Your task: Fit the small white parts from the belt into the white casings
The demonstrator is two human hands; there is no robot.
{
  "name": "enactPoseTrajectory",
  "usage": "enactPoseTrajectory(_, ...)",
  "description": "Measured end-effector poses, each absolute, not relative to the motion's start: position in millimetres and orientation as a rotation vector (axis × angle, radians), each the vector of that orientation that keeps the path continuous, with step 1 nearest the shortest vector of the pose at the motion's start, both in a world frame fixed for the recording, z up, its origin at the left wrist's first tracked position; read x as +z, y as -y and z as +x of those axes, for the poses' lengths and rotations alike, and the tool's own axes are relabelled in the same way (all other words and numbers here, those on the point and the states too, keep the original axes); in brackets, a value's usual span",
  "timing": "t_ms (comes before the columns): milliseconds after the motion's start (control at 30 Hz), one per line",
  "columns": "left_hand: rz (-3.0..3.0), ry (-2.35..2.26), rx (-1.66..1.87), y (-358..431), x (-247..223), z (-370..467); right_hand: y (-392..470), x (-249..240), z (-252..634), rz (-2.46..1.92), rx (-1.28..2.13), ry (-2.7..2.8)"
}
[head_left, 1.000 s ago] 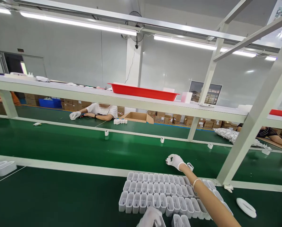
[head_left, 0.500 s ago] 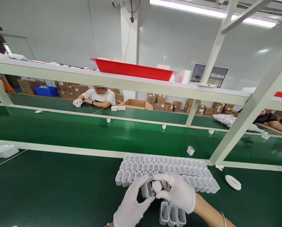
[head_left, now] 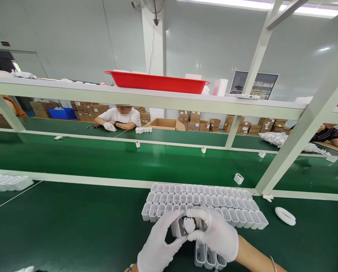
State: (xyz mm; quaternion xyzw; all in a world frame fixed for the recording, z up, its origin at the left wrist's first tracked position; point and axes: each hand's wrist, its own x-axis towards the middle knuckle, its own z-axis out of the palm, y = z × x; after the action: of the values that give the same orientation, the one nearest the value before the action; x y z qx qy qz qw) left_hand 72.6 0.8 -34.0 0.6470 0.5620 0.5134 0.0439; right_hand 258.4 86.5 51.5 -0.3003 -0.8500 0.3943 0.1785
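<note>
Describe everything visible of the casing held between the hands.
The casing is pale, smooth and plastic-looking, open at one end with rounded corners, like the cups standing in rows behind it. It is tipped over, that end facing the right hand. The left hand grips its outside, while the right holds a round white part at the opening. Its inside is mostly hidden.

Rows of containers (head_left: 202, 199) stood near the back edge of the table (head_left: 72, 223), a smaller group (head_left: 210, 258) nearer, one container (head_left: 175, 227) between left hand (head_left: 157, 241) and right hand (head_left: 218, 234), a part (head_left: 189, 225) at its mouth, perhaps partly inside, the belt (head_left: 101, 158) behind, a tray (head_left: 157, 82) on the shelf (head_left: 129, 99) above.
</note>
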Motion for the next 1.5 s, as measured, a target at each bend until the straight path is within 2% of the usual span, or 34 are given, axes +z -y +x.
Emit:
enactPoseTrajectory(300,2.135,-1.746,1.638,0.9,-27.9,73.4,-74.1,65.4,257.3,-1.004,1.000,2.490)
enactPoseTrajectory(567,2.202,-1.747,1.601,0.1,-33.6,67.8,-74.3,61.3,253.2,-0.974,0.888,2.545)
enactPoseTrajectory(733,2.188,-1.753,1.577,0.0,-35.8,69.0,-77.1,56.0,251.3,-0.751,0.924,2.607)
enactPoseTrajectory(833,2.168,-1.747,1.571,0.0,-35.1,69.6,-81.1,45.4,251.7,-0.855,0.847,2.625)
enactPoseTrajectory(900,2.120,-1.743,1.553,0.8,-34.5,70.2,-84.5,38.7,252.8,-0.900,0.966,2.533)
enactPoseTrajectory(1067,2.060,-1.687,1.494,6.1,-35.3,74.7,-88.5,38.8,257.7,-0.811,1.517,2.313)
enactPoseTrajectory(1167,2.097,-1.613,1.491,8.7,-34.6,78.3,-86.5,45.1,259.9,-0.712,1.617,2.347)
enactPoseTrajectory(1367,2.120,-1.716,1.580,6.3,-29.7,77.6,-69.6,53.2,252.9,-1.070,1.182,2.385)
enactPoseTrajectory(1500,2.195,-1.708,1.603,5.3,-26.2,77.4,-54.5,50.3,241.1,-1.142,0.843,2.446)
